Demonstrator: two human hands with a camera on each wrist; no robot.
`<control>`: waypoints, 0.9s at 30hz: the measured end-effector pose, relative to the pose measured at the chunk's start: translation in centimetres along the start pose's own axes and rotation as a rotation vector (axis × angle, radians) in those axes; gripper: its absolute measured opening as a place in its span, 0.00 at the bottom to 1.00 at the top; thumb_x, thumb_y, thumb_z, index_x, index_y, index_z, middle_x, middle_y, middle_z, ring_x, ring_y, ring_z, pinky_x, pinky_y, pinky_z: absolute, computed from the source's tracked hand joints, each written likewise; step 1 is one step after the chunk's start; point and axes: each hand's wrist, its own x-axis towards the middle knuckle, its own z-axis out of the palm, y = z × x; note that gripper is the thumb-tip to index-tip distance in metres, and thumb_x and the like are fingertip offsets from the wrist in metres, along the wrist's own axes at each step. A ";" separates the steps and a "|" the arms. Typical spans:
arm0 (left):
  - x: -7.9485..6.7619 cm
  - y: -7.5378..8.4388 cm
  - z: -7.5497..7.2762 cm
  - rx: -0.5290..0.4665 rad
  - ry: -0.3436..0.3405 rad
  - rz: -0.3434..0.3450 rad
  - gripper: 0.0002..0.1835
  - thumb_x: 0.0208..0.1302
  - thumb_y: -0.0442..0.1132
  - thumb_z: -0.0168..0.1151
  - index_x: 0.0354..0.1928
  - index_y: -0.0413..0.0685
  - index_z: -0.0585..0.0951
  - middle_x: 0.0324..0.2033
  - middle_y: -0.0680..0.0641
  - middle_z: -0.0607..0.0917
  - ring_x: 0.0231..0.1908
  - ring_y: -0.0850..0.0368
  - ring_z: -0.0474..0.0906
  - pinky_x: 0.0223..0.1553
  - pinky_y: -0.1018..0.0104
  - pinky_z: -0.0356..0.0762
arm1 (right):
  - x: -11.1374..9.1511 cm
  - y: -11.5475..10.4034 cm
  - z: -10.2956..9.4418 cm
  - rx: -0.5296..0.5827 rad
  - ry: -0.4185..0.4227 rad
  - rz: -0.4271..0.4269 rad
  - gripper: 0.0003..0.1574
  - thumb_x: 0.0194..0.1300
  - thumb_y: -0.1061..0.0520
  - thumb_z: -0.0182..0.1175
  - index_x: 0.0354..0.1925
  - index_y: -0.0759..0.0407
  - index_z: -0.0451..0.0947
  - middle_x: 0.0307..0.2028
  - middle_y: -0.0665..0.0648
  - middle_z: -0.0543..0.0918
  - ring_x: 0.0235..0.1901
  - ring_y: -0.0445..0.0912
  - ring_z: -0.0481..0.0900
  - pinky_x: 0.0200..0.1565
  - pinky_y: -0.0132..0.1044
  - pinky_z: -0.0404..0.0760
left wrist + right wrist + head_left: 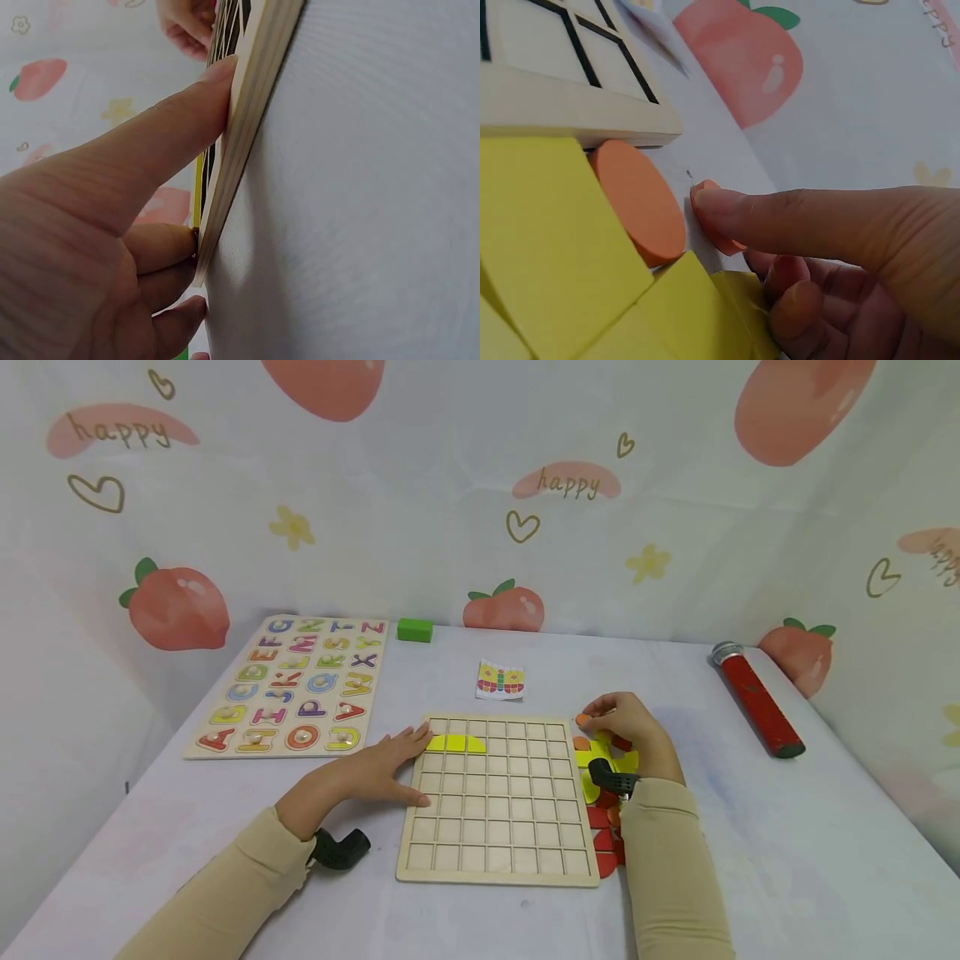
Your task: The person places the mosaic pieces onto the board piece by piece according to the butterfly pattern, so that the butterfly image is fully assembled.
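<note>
The grid board (520, 834) lay flat on the desk (480, 922) in front of the person, close to square, so neither side stood out as its long axis; one edge faced the person. Three yellow pieces (455, 743) sat end to end in its second row from the far side, at the left, forming a strip that ran left to right, with a rounded corner at the right end. The orange disc (582, 720) was just beyond the board's far right corner, tilted with its face against the thumb in the right wrist view; whether it touched the desk could not be told.

The left hand (378, 770) was spread, its thumb resting on the board's left rim and its fingers reaching the far left corner; it gripped nothing. The right hand (630, 720) was nearly closed, pinching the orange disc between thumb and fingers. Beneath and beside it, a heap of red, yellow and orange pieces (598, 817) lay along the board's right edge, a second orange disc (639, 202) among them.

The desk was white. On it were an alphabet board (333, 700) at the left, a green block (415, 630), a butterfly card (500, 682) and a red microphone (759, 710), its head pointing away. Behind hung a pale backdrop (420, 485) printed with peaches, hearts and "happy".
</note>
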 end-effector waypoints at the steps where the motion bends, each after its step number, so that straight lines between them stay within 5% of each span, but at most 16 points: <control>1: 0.0 0.0 0.0 -0.002 0.001 0.001 0.54 0.50 0.61 0.66 0.73 0.48 0.49 0.74 0.49 0.44 0.73 0.45 0.39 0.72 0.46 0.40 | 0.0 -0.1 0.1 -0.004 0.003 -0.002 0.20 0.61 0.56 0.62 0.47 0.68 0.75 0.38 0.60 0.77 0.28 0.46 0.71 0.30 0.32 0.74; 9: 0.0 -0.1 0.0 -0.006 0.004 -0.010 0.55 0.50 0.62 0.66 0.73 0.49 0.49 0.74 0.50 0.44 0.73 0.45 0.38 0.72 0.46 0.40 | 0.3 -0.5 0.3 0.059 0.037 0.039 0.15 0.61 0.58 0.61 0.43 0.67 0.73 0.32 0.56 0.77 0.27 0.46 0.70 0.29 0.31 0.73; 15: 0.0 -0.1 0.1 -0.012 0.002 -0.016 0.55 0.49 0.62 0.66 0.73 0.50 0.49 0.74 0.50 0.44 0.73 0.45 0.38 0.72 0.46 0.40 | 0.4 -1.2 0.1 0.149 0.057 0.032 0.18 0.63 0.57 0.59 0.46 0.69 0.73 0.35 0.54 0.81 0.31 0.42 0.77 0.39 0.29 0.80; 27: 0.1 -0.1 -0.1 -0.004 -0.004 0.022 0.55 0.50 0.60 0.67 0.73 0.46 0.50 0.74 0.47 0.44 0.73 0.45 0.39 0.72 0.46 0.39 | 0.9 -5.2 3.9 0.215 -0.145 -0.095 0.12 0.63 0.63 0.58 0.41 0.72 0.73 0.32 0.56 0.81 0.27 0.41 0.81 0.37 0.34 0.84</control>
